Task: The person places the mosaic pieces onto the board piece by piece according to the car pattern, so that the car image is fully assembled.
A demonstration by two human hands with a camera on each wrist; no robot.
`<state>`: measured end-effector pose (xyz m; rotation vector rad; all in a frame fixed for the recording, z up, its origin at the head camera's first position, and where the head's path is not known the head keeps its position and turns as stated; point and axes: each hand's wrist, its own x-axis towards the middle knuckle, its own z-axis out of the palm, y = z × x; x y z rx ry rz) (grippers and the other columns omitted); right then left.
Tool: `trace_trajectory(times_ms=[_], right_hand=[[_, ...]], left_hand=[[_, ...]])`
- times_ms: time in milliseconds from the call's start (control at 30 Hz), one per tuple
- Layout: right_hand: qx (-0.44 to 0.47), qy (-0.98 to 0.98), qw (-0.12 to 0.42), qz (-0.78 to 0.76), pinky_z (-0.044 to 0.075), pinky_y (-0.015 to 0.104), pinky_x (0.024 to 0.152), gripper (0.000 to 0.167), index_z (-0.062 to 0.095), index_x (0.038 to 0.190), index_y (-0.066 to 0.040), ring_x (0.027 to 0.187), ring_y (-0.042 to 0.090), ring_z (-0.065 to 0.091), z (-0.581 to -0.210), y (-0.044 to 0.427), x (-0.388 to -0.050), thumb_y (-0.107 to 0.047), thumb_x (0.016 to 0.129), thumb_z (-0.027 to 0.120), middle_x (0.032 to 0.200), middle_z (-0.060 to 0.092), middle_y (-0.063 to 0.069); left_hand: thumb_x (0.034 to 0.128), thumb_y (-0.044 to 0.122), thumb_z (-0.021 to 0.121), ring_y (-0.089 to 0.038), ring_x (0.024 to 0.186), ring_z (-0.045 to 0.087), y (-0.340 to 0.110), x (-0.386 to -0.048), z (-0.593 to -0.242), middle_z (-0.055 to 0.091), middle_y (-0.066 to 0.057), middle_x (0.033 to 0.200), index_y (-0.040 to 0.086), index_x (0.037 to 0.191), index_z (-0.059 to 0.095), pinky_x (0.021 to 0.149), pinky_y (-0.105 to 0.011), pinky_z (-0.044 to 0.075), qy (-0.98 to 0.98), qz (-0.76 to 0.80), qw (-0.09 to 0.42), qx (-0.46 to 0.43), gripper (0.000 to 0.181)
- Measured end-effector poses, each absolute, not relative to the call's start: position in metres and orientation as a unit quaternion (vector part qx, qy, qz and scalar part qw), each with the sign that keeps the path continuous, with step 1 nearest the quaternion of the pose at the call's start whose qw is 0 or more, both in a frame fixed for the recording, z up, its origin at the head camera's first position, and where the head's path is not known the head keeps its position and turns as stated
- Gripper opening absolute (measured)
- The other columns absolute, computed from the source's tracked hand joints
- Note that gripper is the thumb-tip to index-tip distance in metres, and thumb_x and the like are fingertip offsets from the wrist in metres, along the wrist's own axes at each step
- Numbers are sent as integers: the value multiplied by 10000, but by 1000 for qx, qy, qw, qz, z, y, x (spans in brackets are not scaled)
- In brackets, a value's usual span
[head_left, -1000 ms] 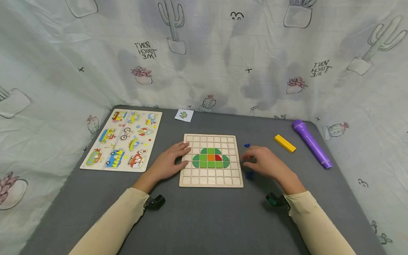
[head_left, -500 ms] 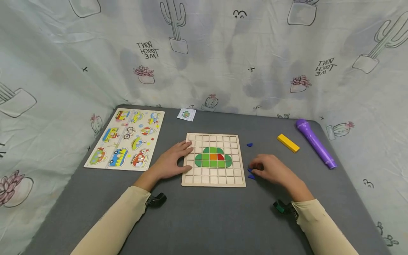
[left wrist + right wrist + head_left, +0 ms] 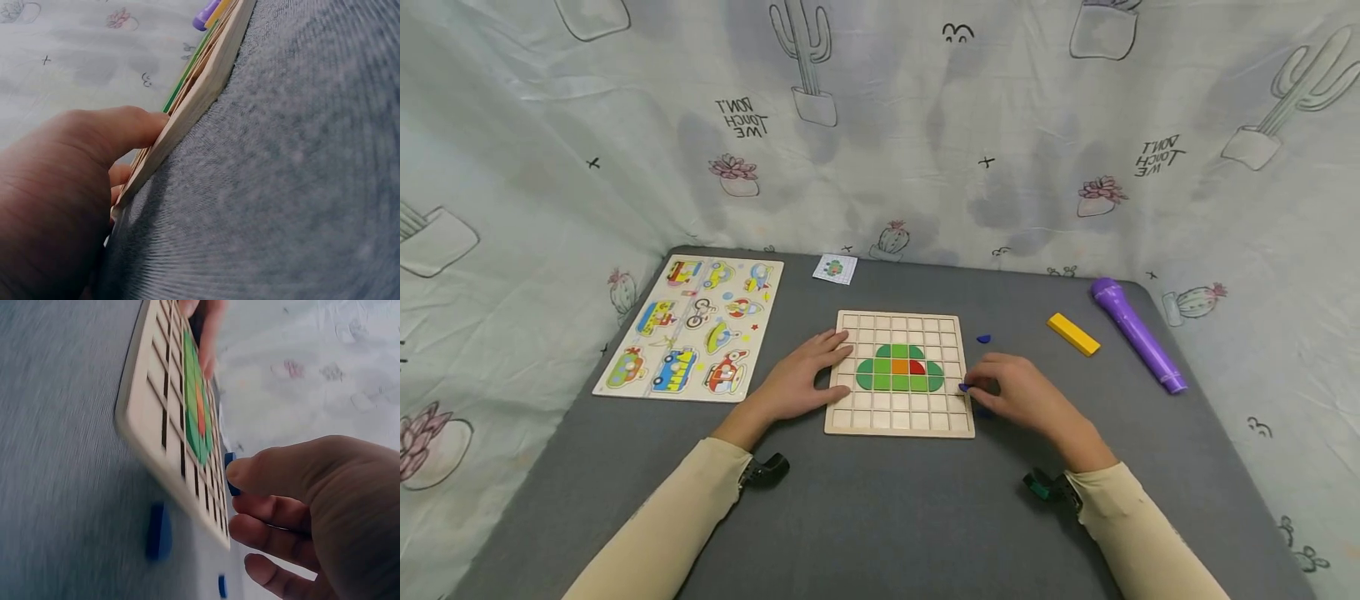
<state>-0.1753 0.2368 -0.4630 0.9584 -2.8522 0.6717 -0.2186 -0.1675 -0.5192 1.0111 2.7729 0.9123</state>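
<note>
A square wooden grid board [image 3: 895, 419] lies on the grey table, with green, orange and red tiles [image 3: 899, 367] set in its middle. My left hand [image 3: 801, 379] rests on its left edge, fingers spread and extended over the rim; in the left wrist view the thumb [image 3: 134, 128] touches the wooden edge. At the right edge, my right hand [image 3: 1018, 387] pinches a small blue piece [image 3: 232, 475] between thumb and finger, just above the board's rim. Two other blue pieces lie on the table to the right of the board, one near [image 3: 159, 531] and one farther off [image 3: 222, 586].
On the left lies a wooden vehicle puzzle board [image 3: 643, 392]. A small printed card [image 3: 834, 268] is at the table's back edge. A yellow block [image 3: 1073, 334] and a purple microphone [image 3: 1138, 337] lie at the right. A printed curtain [image 3: 880, 125] hangs behind the table.
My right hand moved toward me to the blue pieces right of the board, took one, and brought it left to the board's right edge. The left hand has stayed on the board.
</note>
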Motion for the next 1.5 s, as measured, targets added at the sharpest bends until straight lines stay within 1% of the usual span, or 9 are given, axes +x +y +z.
trace_trajectory(times_ms=[167,267,533,667,867,1333,1500], right_hand=[[343,-912,42,221,596,370,747,131,818,1036,-96,874,169,687,-459,218,-173,-62,921,869,1006,707,-26],[353,-908,48,219,589,354,742,130,817,1030,-98,880,150,671,-459,208,-172,-66,917,874,1022,711,-19],[376,-900,51,215,574,305,716,117,817,1016,-117,863,108,635,-464,190,-172,-82,922,878,996,693,-32],[384,-897,47,213,568,308,719,114,815,1013,-110,855,108,622,-468,183,-172,-104,923,883,989,705,-28],[387,-899,38,204,582,322,754,101,820,1018,-114,874,112,647,-477,177,-173,-100,932,872,1002,722,-25],[396,-893,43,209,574,315,726,104,830,1027,-100,853,109,640,-480,175,-172,-82,930,864,992,710,-15],[395,-895,43,202,580,318,745,97,832,1025,-99,869,112,648,-480,176,-172,-80,933,858,997,716,-17]], left_hand=[[996,469,748,-347,1637,213,-168,-218,-519,330,-85,1756,83,1643,489,1270,-636,240,897,296,28,326,797],[1001,467,751,-356,1636,211,-167,-218,-519,326,-87,1757,84,1645,486,1276,-633,228,898,294,29,325,795],[1013,460,747,-363,1634,216,-164,-216,-515,329,-94,1755,85,1649,479,1278,-629,227,903,281,22,325,785],[1010,470,748,-349,1635,218,-163,-216,-515,330,-84,1755,93,1652,478,1286,-609,222,905,277,18,324,792],[1002,490,747,-339,1634,227,-162,-217,-516,345,-76,1749,96,1645,490,1292,-591,220,906,277,15,321,797],[1000,503,748,-330,1634,228,-163,-217,-519,346,-53,1750,120,1646,498,1271,-622,255,909,277,14,312,792],[999,514,744,-320,1636,226,-162,-218,-521,343,-38,1753,134,1651,493,1270,-622,257,909,276,15,311,796]])
